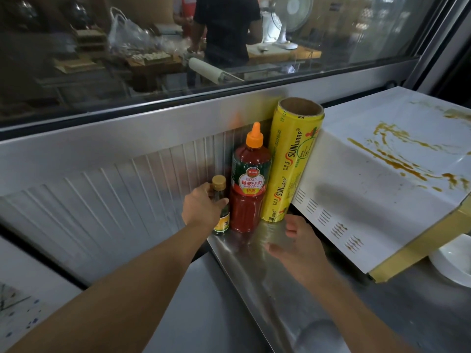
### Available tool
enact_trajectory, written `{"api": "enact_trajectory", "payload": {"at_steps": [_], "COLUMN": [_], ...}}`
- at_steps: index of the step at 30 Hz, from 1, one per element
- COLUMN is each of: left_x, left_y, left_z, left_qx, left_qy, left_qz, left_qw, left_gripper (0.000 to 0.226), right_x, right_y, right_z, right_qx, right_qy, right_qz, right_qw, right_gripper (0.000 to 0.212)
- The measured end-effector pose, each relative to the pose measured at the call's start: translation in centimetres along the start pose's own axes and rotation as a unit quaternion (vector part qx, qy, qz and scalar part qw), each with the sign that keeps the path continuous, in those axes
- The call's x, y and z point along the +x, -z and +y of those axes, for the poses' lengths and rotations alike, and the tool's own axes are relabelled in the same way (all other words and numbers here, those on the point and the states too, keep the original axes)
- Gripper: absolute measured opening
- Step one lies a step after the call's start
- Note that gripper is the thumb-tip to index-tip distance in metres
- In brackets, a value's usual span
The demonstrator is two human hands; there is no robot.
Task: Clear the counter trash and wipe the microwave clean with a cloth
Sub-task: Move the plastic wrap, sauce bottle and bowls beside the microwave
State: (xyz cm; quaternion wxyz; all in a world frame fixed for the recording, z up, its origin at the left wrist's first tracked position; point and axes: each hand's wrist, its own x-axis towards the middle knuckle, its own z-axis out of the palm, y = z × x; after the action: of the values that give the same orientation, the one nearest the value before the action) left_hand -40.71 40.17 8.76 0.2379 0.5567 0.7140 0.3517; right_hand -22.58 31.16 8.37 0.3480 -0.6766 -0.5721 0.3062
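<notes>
So the left hand [204,205] is wrapped around a small dark bottle [220,207] with a gold cap and a yellow label, fingers curled round its neck and shoulder. The bottle stands upright on the steel counter [254,253], right up against the ribbed metal back wall [102,200]. Just to its right, touching or nearly so, is a tall ketchup bottle [249,184] with an orange nozzle cap, and next to that a big yellow roll of cling wrap [290,161] standing on end, leaning against the side of the microwave [369,200].

The right hand [298,245] hovers low over the counter in front of the wrap roll, fingers loosely spread and relaxed, holding nothing, not touching the roll as far as I can see.

The microwave sits at the right side of the counter, white casing with vent slots on its side, and its top is smeared with brownish-yellow sauce streaks [397,159]. A white bowl [453,258] pokes out from behind its front corner at the right edge.

Above the wall there's a window [178,47], and through the glass you can see a person in a dark shirt [226,29] standing at a worktable, plus a white fan [290,19]
</notes>
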Motion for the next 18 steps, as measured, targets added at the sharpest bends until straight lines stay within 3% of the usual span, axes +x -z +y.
{"api": "enact_trajectory", "payload": {"at_steps": [13,18], "left_x": [-3.5,-7.0], "left_y": [1.1,2.0], "left_z": [-0.4,0.2], "left_qx": [-0.068,-0.065], "left_qy": [0.052,0.023], "left_qz": [-0.024,-0.059], "left_qw": [0.996,0.996], "left_gripper": [0.076,0.062], "right_x": [-3.3,-6.2], "right_y": [2.1,4.1], "right_z": [-1.6,-2.6], "right_qx": [0.008,-0.011], "right_qy": [-0.026,-0.045], "right_qz": [0.016,0.036], "right_qw": [0.999,0.998], "right_gripper": [0.064,0.075]}}
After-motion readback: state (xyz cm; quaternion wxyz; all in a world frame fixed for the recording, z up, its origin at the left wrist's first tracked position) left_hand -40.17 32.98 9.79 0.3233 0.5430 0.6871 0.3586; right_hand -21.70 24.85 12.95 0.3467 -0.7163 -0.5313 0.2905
